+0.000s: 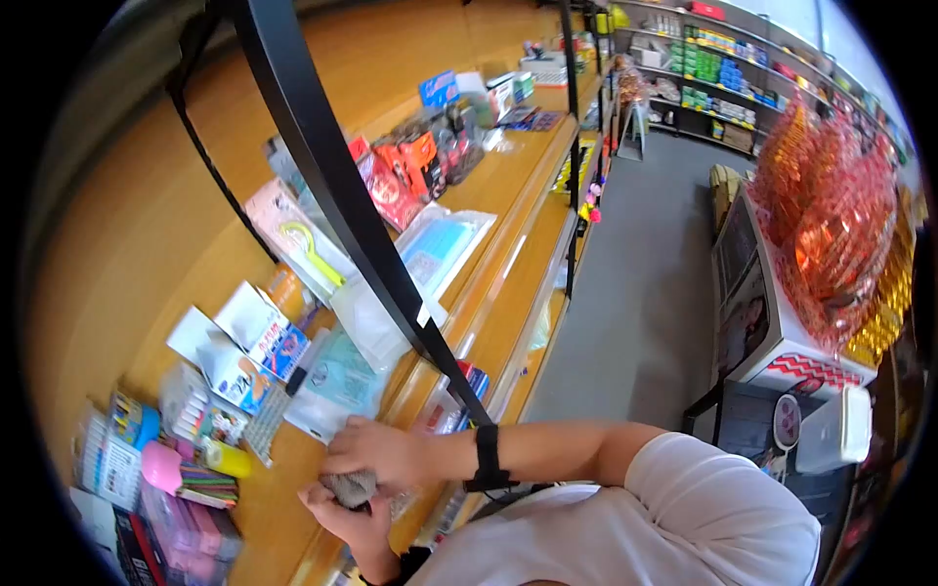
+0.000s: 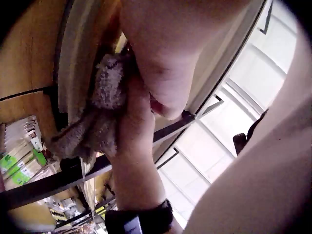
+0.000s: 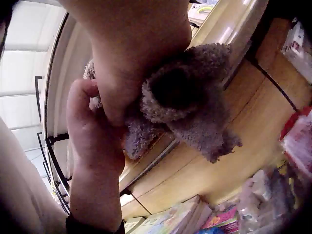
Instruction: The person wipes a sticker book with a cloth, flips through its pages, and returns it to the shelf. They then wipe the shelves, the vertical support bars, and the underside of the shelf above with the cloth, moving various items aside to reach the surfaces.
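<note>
Grey-brown fleecy cloth (image 1: 349,487) is gripped by the left hand (image 1: 358,523) and the right hand (image 1: 379,452) near the front edge of the light-brown wooden shelf (image 1: 269,498). If its loose folds are swung inward, the small yellow cylinder (image 1: 228,459) could be displaced.

Cloth (image 1: 350,486) between left grip (image 1: 357,527) and right grip (image 1: 386,454) at the shelf (image 1: 278,500) edge, aisle (image 1: 650,234) off to the right
Flat packet (image 1: 342,383) lies on the shelf just beyond the right grip, open boxes (image 1: 244,366) stand behind it to the left, and small packs (image 1: 191,527) sit left of the grips. Shelf post (image 1: 313,137) rises right of the packet. Across the aisle there's a carton (image 1: 743,293) with bagged stuff (image 1: 831,230) on top, plus a tub (image 1: 831,439) nearer the person (image 1: 576,537).
</note>
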